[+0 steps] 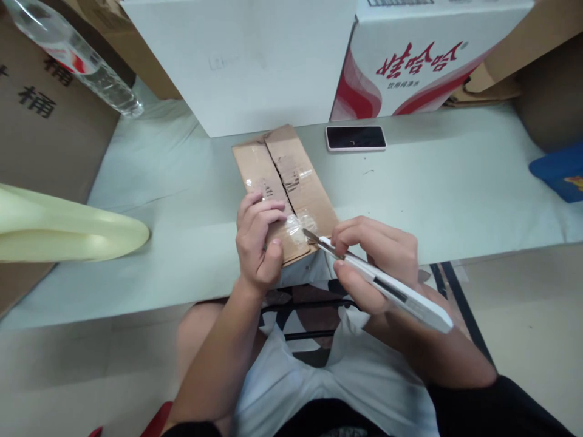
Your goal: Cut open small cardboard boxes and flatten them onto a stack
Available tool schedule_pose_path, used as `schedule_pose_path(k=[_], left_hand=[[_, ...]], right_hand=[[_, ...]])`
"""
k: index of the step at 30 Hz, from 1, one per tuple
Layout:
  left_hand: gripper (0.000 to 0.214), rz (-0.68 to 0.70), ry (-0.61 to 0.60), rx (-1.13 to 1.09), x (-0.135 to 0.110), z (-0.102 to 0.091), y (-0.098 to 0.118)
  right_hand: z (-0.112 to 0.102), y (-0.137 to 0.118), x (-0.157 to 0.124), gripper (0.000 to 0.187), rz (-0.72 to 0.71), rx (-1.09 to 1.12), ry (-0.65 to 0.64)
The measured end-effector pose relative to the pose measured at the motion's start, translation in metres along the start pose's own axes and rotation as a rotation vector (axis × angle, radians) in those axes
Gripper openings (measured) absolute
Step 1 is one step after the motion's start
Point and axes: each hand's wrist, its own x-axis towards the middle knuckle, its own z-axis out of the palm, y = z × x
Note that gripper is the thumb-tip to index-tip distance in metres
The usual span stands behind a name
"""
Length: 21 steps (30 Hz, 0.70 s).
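Note:
A flattened brown cardboard box (314, 188) lies on the table, with a dark slit down its middle and clear tape (295, 224) across its near end. My left hand (259, 237) rests over the left edge, fingers bent and pressed onto the cardboard, holding it down. Wrapped in my right hand (376, 258) is a white utility knife (405, 294), its blade out. The blade tip meets or hovers just over the tape near the slit; I cannot tell which. Part of the box's left side is hidden under my left fingers.
Behind the box stand a plain white carton (255, 60) and a red-and-white water carton (410, 73). A phone (355, 138) lies before them. A water bottle (104, 79) leans at the back left; a pale yellow object (68, 224) juts in from the left. A blue container (558, 173) sits right.

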Motion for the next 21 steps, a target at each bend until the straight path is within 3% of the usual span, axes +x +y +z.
schedule_pose_path(k=[8, 10, 12, 15, 18, 21], left_hand=[[0.025, 0.03, 0.018, -0.044, 0.0, -0.001, -0.002], [0.027, 0.044, -0.006, -0.044, 0.0, -0.003, -0.003], [0.035, 0.096, -0.065, -0.039, 0.0, -0.006, -0.004], [0.054, 0.153, -0.128, -0.016, 0.0, -0.007, -0.004], [0.06, 0.12, -0.075, -0.028, 0.0, -0.005, -0.004], [0.064, 0.054, -0.03, -0.057, -0.001, -0.005, -0.006]], right_hand=[[-0.005, 0.005, -0.004, 0.007, 0.049, 0.154, 0.073], [-0.01, 0.005, -0.003, 0.013, 0.064, 0.196, 0.185], [-0.013, 0.012, 0.0, 0.017, 0.032, 0.29, 0.381], [-0.013, 0.032, 0.003, 0.01, 0.055, 0.42, 0.552], [-0.01, 0.06, 0.0, 0.011, 0.146, 0.333, 0.55], [-0.004, 0.087, -0.003, 0.01, 0.271, 0.07, 0.477]])
